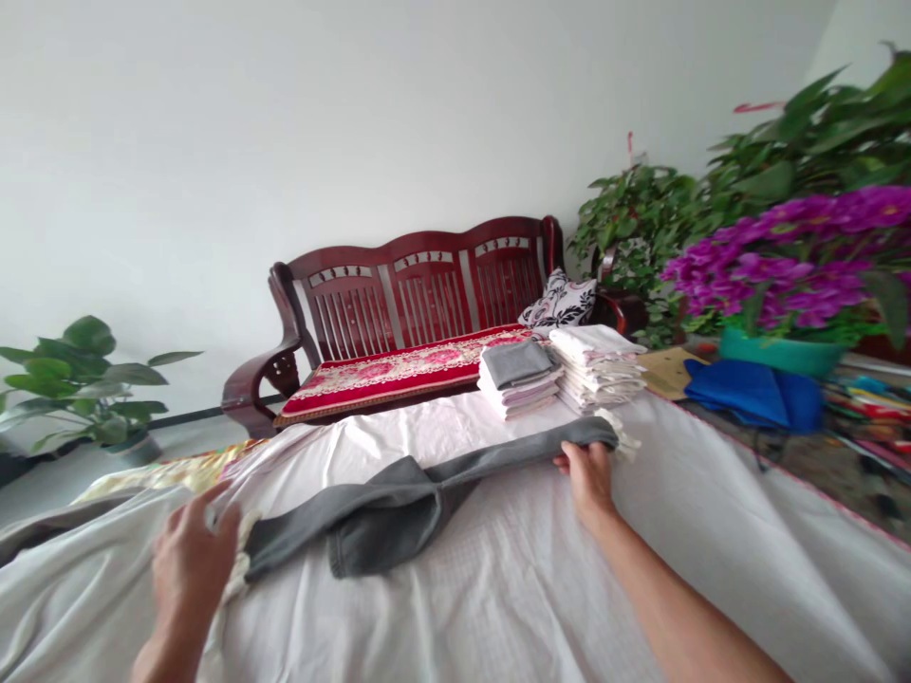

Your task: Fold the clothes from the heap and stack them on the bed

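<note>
A dark grey garment (384, 522) with pale frilled ends stretches across the white cloth; it looks like small trousers or a long-sleeved top, I cannot tell which. Its middle part is bunched and folds toward me. My right hand (589, 479) pinches the garment near its right end, thumb and fingers closed on the fabric. Beside the left frilled end is my left hand (192, 555), slightly blurred, with thumb and fingers apart and no fabric visibly gripped. Beyond the garment stand two neat stacks: folded pale clothes (523, 391) with a grey piece on top, and folded white clothes (596, 370).
A dark wooden bench (427, 304) with a red patterned cover and a cushion (562, 299) stands behind. At right are purple flowers (790, 261) in a teal pot, a blue cloth item (747, 391) and leafy plants. Another potted plant (92, 379) is at left.
</note>
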Available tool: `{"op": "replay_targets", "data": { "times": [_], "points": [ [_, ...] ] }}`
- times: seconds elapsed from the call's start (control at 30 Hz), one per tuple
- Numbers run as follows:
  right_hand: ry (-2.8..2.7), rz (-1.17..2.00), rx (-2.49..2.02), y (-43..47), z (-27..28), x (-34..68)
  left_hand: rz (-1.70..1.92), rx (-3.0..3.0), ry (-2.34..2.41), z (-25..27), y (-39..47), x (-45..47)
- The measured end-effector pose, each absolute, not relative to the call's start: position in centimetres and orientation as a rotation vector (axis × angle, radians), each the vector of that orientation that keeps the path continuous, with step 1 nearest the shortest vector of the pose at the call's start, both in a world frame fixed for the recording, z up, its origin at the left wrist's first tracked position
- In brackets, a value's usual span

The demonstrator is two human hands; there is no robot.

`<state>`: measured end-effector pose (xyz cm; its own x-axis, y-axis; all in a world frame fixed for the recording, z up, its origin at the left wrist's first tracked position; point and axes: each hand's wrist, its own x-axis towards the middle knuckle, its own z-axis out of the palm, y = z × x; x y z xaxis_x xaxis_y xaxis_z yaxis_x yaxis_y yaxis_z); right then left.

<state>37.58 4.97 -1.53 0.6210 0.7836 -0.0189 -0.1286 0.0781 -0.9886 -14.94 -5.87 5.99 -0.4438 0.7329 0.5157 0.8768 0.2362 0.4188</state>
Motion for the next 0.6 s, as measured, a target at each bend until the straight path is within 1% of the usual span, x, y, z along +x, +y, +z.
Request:
{"op": "replay_targets", "data": {
  "times": [0.03,0.1,0.2,0.27,0.33,0.43,0.5,0.53,0.6],
  "points": [
    [-0.618,0.758,-1.308,4.9,-1.5,37.6,-1.009,-1.597,-2.221,5.4,-5.3,-13.4],
    [-0.605,0.763,-1.278,4.9,-1.6,37.8,-1.071,-2.0,-1.956,4.6,-4.2,-9.2],
    [-0.58,0.782,-1.187,4.8,-1.5,37.9,-0.774,-2.51,-1.668,4.2,-2.8,-2.4],
    [-0.568,0.802,-1.11,4.6,-1.4,37.9,-0.591,-2.68,-1.49,4.0,-1.9,1.2],
    [-0.562,0.814,-1.061,4.5,-1.2,37.8,-0.47,-2.747,-1.436,3.8,-1.0,3.6],
    [-0.54,0.828,-1.005,4.3,-0.9,37.6,-0.366,-2.759,-1.565,4.0,0.0,5.2],
    [-0.539,0.849,-0.964,4.2,-0.8,37.6,-0.441,-2.689,-1.717,5.0,0.2,5.2],
    [-0.561,0.864,-0.953,4.1,-0.7,37.5,-0.552,-2.614,-1.796,5.7,0.2,4.8],
    [-0.704,0.928,-0.955,3.7,-0.8,37.2,-0.896,-2.362,-1.941,7.6,0.0,3.6]
  ]
}}
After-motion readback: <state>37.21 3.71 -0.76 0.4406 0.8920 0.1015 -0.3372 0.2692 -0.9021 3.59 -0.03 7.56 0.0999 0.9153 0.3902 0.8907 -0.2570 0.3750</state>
